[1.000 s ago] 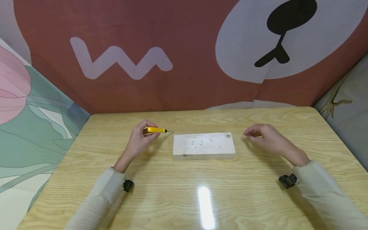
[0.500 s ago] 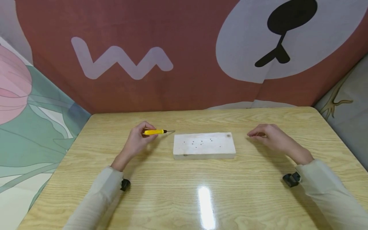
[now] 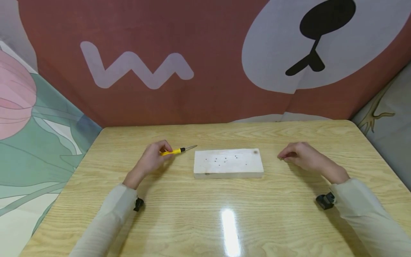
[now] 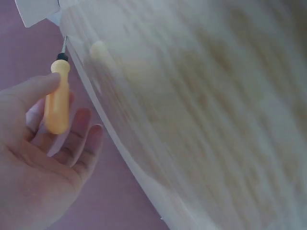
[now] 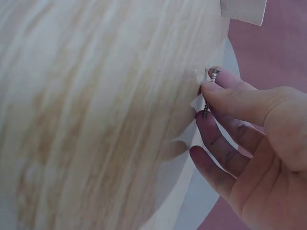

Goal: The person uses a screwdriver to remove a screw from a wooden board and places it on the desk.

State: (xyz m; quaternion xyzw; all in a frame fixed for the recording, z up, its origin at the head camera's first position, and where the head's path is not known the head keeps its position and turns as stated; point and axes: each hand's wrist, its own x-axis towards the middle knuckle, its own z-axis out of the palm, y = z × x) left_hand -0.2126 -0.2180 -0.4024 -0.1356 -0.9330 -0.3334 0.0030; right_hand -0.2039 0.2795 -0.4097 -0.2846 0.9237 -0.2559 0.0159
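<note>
A screwdriver (image 3: 174, 151) with a yellow handle and a thin metal shaft is pinched in my left hand (image 3: 151, 157), left of the wooden block. In the left wrist view the thumb presses along the handle (image 4: 57, 108), while the other fingers lie loosely curved behind it. The shaft points toward the block. My right hand (image 3: 303, 157) is on the other side of the block, low over the table. Its thumb and fingers pinch a small metal screw (image 5: 213, 74), its head and threaded end showing in the right wrist view. Between the hands lies the pale wooden block (image 3: 231, 167), its top dotted with several small dark holes.
The wood-grain table (image 3: 192, 210) has a bright light reflection near its front. A printed cloth (image 3: 212, 103) with a cartoon face stands behind the table's far edge. Small black cameras are strapped at both wrists, next to the pale sleeves (image 3: 109, 214).
My left hand has come slightly nearer, and the screwdriver has tilted with its handle end lower. The right hand has moved a little to the right and toward the table. The block stays put.
</note>
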